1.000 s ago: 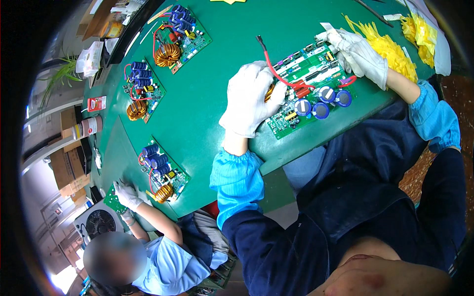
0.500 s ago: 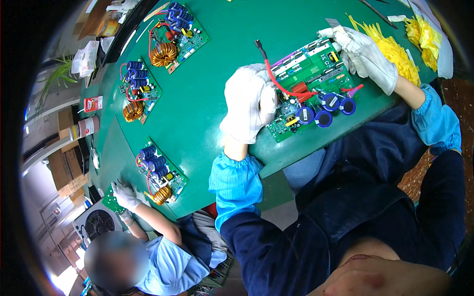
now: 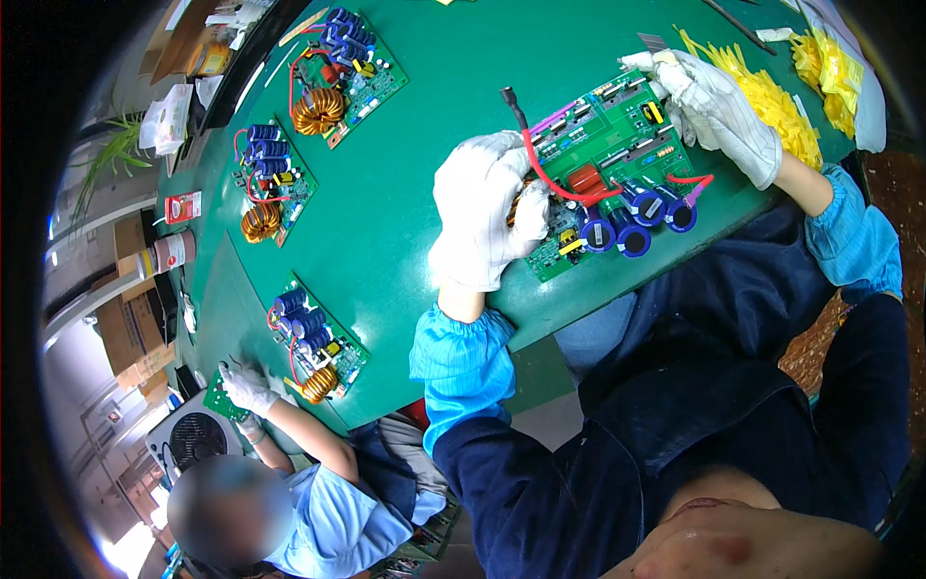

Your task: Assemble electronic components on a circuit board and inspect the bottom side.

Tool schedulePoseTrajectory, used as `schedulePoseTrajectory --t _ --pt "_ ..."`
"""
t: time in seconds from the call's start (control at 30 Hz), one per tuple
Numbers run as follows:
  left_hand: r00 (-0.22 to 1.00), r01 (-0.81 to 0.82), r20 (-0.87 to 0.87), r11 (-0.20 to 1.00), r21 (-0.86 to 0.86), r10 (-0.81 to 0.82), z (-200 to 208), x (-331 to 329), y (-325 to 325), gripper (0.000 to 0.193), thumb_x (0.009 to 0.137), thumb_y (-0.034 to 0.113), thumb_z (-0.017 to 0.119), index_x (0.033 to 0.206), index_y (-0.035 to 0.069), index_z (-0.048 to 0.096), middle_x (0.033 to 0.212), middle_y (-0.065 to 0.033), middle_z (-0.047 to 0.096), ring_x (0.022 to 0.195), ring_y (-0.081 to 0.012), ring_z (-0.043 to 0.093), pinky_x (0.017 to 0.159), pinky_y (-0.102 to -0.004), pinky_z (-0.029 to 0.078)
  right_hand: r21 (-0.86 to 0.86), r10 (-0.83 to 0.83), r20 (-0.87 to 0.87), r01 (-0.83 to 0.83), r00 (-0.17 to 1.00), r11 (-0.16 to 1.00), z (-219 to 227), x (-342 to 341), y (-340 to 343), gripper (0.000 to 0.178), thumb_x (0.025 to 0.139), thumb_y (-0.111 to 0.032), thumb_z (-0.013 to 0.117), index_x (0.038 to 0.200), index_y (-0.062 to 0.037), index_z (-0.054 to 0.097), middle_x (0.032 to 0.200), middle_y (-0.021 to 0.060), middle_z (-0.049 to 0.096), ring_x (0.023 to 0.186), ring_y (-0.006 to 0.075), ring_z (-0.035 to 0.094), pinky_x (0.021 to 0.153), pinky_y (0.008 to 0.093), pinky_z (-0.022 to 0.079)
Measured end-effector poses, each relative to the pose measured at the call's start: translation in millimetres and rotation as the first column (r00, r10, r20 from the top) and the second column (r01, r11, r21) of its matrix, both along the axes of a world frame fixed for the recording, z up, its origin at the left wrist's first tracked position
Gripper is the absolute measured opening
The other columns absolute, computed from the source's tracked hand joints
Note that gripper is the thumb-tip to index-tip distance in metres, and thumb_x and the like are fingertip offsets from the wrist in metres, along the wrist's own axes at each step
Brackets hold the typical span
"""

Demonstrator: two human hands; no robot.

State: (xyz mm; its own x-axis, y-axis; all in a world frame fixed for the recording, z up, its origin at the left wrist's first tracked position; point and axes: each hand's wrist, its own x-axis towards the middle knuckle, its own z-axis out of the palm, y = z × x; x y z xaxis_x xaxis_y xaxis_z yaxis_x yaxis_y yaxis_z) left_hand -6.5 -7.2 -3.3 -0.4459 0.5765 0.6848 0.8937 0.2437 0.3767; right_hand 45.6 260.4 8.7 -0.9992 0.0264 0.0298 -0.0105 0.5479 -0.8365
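Observation:
A green circuit board [image 3: 617,130] is in front of me at the table's near edge, slightly tilted. It carries blue capacitors [image 3: 632,240], a red block-shaped part [image 3: 585,179] and a red cable [image 3: 540,174] with a black end. My left hand [image 3: 485,212], in a white glove, is closed round the board's left end, where a copper coil [image 3: 517,206] shows partly between the fingers. At the opposite end, my gloved right hand [image 3: 719,116] grips the board's far right corner. A small grey flat piece [image 3: 653,41] shows just beyond its fingertips; whether it is held, I cannot tell.
Three similar boards [image 3: 352,82] [image 3: 275,179] [image 3: 313,338] lie on the green table [image 3: 415,318] to the left. Yellow strips [image 3: 762,96] are heaped beside my right hand. At lower left, a co-worker's gloved hand [image 3: 249,386] holds a green board [image 3: 224,398] near a fan [image 3: 198,439].
The board has tipped a little, its capacitors now leaning towards me. Its red cable has swung slightly right. Both hands keep their hold, with the left fingers shifted a little around the coil.

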Motion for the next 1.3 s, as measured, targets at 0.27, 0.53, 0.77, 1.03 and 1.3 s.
schedulePoseTrajectory --t 0.27,0.53,0.77,1.03,1.3 --pt "1.0 -0.007 0.018 1.0 -0.011 0.007 2 0 -1 0.019 0.073 0.014 0.051 0.083 0.0 0.059 0.082 -0.016 0.06 0.075 -0.0307 0.059 0.067 -0.0371 0.047 0.312 0.141 -0.219 -0.068 0.965 0.948 -30 -5 25 0.035 0.095 -0.029 0.034 0.112 -0.0022 0.048 0.077 0.0081 0.05 0.064 0.0198 0.049 0.06 0.0287 0.041" --pt "0.998 -0.05 0.032 0.998 0.036 0.049 -4 -1 6 0.02 0.08 0.014 0.045 0.08 0.0 0.06 0.078 -0.0145 0.061 0.073 -0.0282 0.059 0.065 -0.0355 0.047 0.204 0.05 0.049 -0.059 0.998 0.977 -12 -2 21 0.031 0.091 -0.021 0.041 0.114 -0.0006 0.046 0.095 0.0176 0.054 0.086 0.0338 0.053 0.077 0.0363 0.044" --pt "0.193 -0.407 0.971 0.89 0.207 -0.138 -2 9 0 0.028 0.089 0.022 0.047 0.074 0.001 0.057 0.07 -0.0066 0.059 0.059 -0.013 0.054 0.053 -0.0251 0.043 0.25 0.351 -0.449 -0.262 0.821 0.932 -12 -6 16 0.04 0.089 -0.038 0.042 0.103 -0.0021 0.054 0.09 0.015 0.057 0.083 0.0286 0.058 0.071 0.0333 0.047" --pt "0.733 -0.124 0.527 0.846 -0.518 0.43 -58 45 -56 0.019 0.085 0.005 0.045 0.097 0.0 0.058 0.091 -0.0098 0.061 0.078 -0.0199 0.058 0.067 -0.0298 0.047 0.322 0.152 -0.058 -0.125 0.987 0.938 -19 15 49 0.042 0.094 -0.028 0.031 0.127 -0.0026 0.037 0.115 0.0162 0.046 0.109 0.0276 0.044 0.097 0.0328 0.033" --pt "0.708 -0.129 0.538 0.832 -0.54 0.458 -68 48 -49 0.018 0.084 0.008 0.048 0.095 0.0 0.059 0.088 -0.011 0.061 0.076 -0.021 0.058 0.065 -0.0311 0.047 0.435 0.109 -0.106 -0.052 0.988 0.899 -11 24 33 0.039 0.094 -0.019 0.031 0.131 -0.0074 0.034 0.119 0.0152 0.042 0.112 0.0295 0.041 0.097 0.033 0.032"
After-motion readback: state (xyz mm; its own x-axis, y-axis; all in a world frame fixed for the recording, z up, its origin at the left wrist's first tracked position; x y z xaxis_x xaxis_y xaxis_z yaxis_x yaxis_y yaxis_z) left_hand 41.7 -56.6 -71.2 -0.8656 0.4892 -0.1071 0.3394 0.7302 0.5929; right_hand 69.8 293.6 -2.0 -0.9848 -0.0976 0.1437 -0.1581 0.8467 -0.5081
